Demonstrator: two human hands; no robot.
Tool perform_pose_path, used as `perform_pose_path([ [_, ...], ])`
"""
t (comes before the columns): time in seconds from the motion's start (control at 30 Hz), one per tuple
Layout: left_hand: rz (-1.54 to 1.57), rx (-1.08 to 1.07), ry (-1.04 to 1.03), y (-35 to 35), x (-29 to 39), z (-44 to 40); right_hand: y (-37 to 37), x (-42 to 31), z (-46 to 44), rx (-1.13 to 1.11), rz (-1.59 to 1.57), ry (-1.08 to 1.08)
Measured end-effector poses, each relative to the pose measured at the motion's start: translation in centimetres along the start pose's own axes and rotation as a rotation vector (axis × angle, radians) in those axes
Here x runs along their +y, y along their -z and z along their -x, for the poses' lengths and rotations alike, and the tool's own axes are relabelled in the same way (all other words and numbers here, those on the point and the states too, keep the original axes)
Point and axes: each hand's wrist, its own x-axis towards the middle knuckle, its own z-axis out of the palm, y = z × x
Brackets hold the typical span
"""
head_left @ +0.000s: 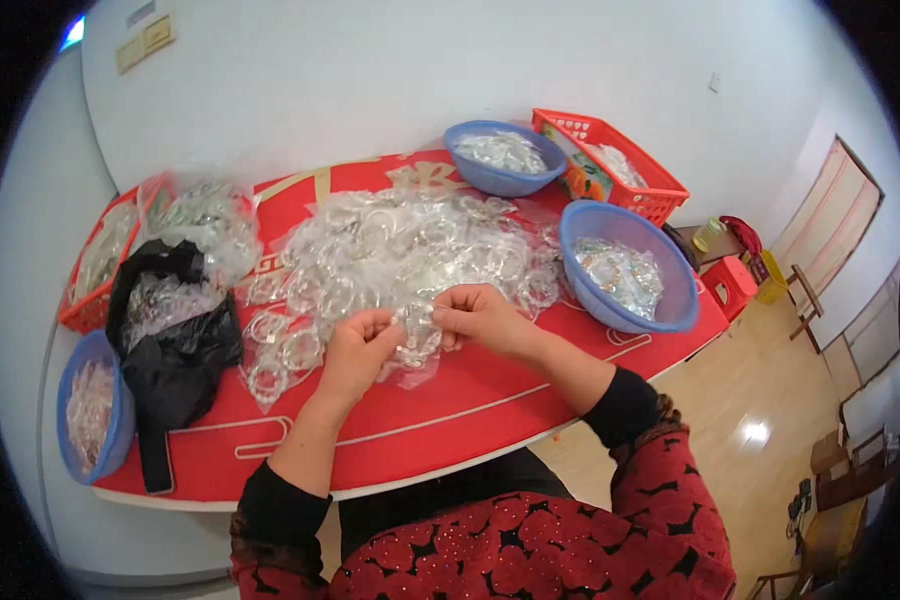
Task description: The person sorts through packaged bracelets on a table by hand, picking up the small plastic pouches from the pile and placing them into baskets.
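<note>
Between my two hands, near the front of the red-covered table, is a small clear plastic bag with shiny silvery pieces in it. My left hand pinches its left edge between thumb and fingers. The right edge is pinched by my right hand. Just beyond my hands spreads a large pile of clear bags with ring-shaped, silvery items inside. Several more such bags lie left of my left hand. What exactly the bags contain is too small to tell.
A blue basin with packets stands at right, another blue basin at the back beside a red basket. At left are a black plastic bag, a red basket, a blue basin and a phone-like dark object.
</note>
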Motion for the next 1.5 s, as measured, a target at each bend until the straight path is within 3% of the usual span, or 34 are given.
perform_pose_path([
  [0.07, 0.026, -0.016, 0.11, 0.0, 0.1, 0.3, 0.8, -2.5, 0.6, 0.059, 0.005, -0.05],
  [0.2, -0.06, 0.022, 0.0, 0.1, -1.1, 0.1, 8.3, -5.2, -2.1, 0.467, 0.172, 0.246],
  [0.27, -0.088, 0.05, 0.002, 0.1, -1.3, 0.1, 19.5, -5.4, -5.8, 0.547, 0.85, 0.615],
  [0.33, -0.151, 0.026, -0.059, 0.3, -2.4, -0.3, 22.1, -9.2, -7.1, 0.817, 0.061, 0.5],
  [0.37, -0.186, 0.014, -0.09, 0.4, -2.7, -0.4, 22.0, -11.5, -7.1, 0.857, -0.53, 0.474],
  [0.4, -0.219, 0.005, -0.11, 0.4, -2.7, -0.3, 23.5, -11.4, -8.2, 0.739, 0.061, 0.649],
  [0.43, -0.251, -0.004, -0.13, 0.4, -2.6, -0.3, 24.8, -10.8, -9.0, 0.691, 0.266, 0.661],
  [0.5, -0.332, -0.019, -0.173, 0.3, -2.6, -0.2, 20.6, -10.6, -7.6, 0.55, 1.421, 0.699],
  [0.53, -0.382, -0.025, -0.198, 0.3, -2.7, -0.2, 17.7, -9.7, -7.4, 0.402, 1.621, 0.719],
  [0.6, -0.49, -0.043, -0.274, 0.2, -2.5, 0.0, 12.3, -6.0, -8.4, 0.261, 0.409, 0.349],
  [0.67, -0.605, -0.058, -0.358, -0.1, -1.8, 0.2, 5.5, -5.1, -6.9, 0.221, 0.139, 0.112],
  [0.77, -0.68, -0.143, -0.452, 0.1, -1.6, 0.2, 2.3, -4.2, -6.6, 0.073, 0.404, 0.082],
  [1.0, -0.811, -0.227, -0.519, 0.4, -2.1, 0.0, 4.4, -2.0, -11.5, 0.196, 0.885, 0.369],
  [1.1, -0.864, -0.247, -0.541, 0.4, -2.0, 0.1, 2.3, -2.1, -12.3, 0.085, 0.96, 0.427],
  [1.2, -0.854, -0.275, -0.553, 0.5, -2.3, -0.1, -0.6, -3.0, -11.1, -0.28, 1.095, 0.361],
  [1.3, -0.854, -0.276, -0.554, 0.6, -2.1, 0.0, -1.7, -3.2, -9.8, -0.434, 1.368, 0.362],
  [1.43, -0.858, -0.231, -0.485, 0.7, -2.3, -0.2, 0.0, -2.0, -8.7, -0.446, 1.334, 0.591],
  [1.5, -0.818, -0.204, -0.462, 0.6, -2.1, 0.0, 0.4, -2.6, -8.4, -0.451, 1.168, 0.524],
])
